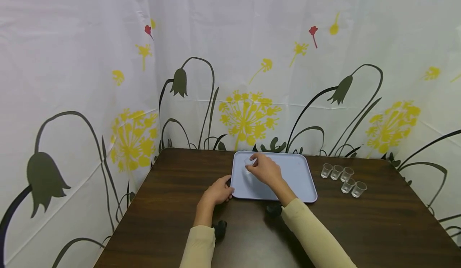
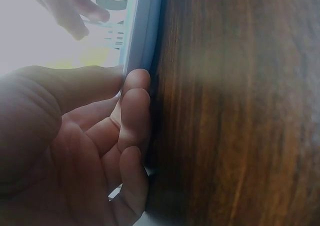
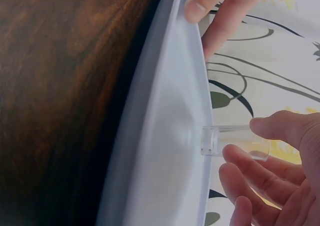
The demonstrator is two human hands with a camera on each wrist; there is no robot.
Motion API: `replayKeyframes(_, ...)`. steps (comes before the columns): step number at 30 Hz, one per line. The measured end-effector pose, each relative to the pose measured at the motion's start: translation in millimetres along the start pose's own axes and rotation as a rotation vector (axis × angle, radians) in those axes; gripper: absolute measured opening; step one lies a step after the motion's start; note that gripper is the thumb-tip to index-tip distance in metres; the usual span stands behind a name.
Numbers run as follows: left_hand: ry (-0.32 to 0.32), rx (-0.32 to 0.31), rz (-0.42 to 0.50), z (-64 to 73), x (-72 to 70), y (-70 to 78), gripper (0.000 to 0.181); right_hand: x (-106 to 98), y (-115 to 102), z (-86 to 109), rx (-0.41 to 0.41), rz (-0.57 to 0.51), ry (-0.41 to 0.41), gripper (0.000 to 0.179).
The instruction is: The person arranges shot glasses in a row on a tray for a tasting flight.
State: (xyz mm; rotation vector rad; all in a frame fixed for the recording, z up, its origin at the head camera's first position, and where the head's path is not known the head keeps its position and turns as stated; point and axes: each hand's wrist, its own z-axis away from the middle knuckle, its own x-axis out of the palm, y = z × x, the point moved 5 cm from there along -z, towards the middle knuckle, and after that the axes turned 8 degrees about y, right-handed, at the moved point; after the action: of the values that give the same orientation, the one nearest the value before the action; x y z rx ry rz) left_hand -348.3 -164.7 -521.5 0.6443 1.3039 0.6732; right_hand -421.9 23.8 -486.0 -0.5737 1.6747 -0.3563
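Note:
A light blue-grey tray (image 1: 295, 180) lies flat near the far edge of the table. At its near left corner, my left hand (image 1: 217, 191) grips the rim, thumb on the top edge and fingertips curled against the side and underside, as the left wrist view shows. Over the left part of the tray, my right hand (image 1: 267, 171) pinches a small clear shot glass (image 3: 235, 140) between thumb and fingers. The glass is upright, its thick base close over the tray surface.
Several more clear shot glasses (image 1: 336, 172) stand in two short rows to the right of the tray, on the dark wooden table (image 1: 173, 204). Behind the table hangs a white curtain (image 1: 230, 28) printed with flowers. Dark wrist devices (image 1: 220, 230) sit under both forearms.

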Motion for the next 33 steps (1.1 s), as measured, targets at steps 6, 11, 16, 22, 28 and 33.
replayKeyframes(6,-0.022,-0.012,-0.061,-17.5,6.5,-15.9,0.064,6.2,2.2,0.4,0.004,0.005,-0.003,0.039)
replayKeyframes(11,-0.032,-0.018,-0.096,-45.3,21.1,-45.4,0.067,9.6,3.3,1.3,0.001,0.000,-0.006,0.040)
replayKeyframes(16,-0.031,-0.018,-0.068,-61.3,29.1,-63.0,0.069,12.7,1.7,1.3,0.007,-0.013,-0.012,0.040)
replayKeyframes(22,-0.025,-0.008,-0.061,-68.0,30.3,-69.1,0.069,14.8,-1.6,2.0,0.021,-0.031,-0.010,0.041)
replayKeyframes(28,-0.010,-0.006,-0.117,-63.3,27.1,-64.8,0.070,15.4,-2.8,3.1,0.023,-0.038,-0.013,0.041)
replayKeyframes(33,-0.005,-0.007,-0.119,-61.1,25.9,-64.2,0.071,13.9,-2.1,4.9,0.014,-0.032,-0.043,0.044)
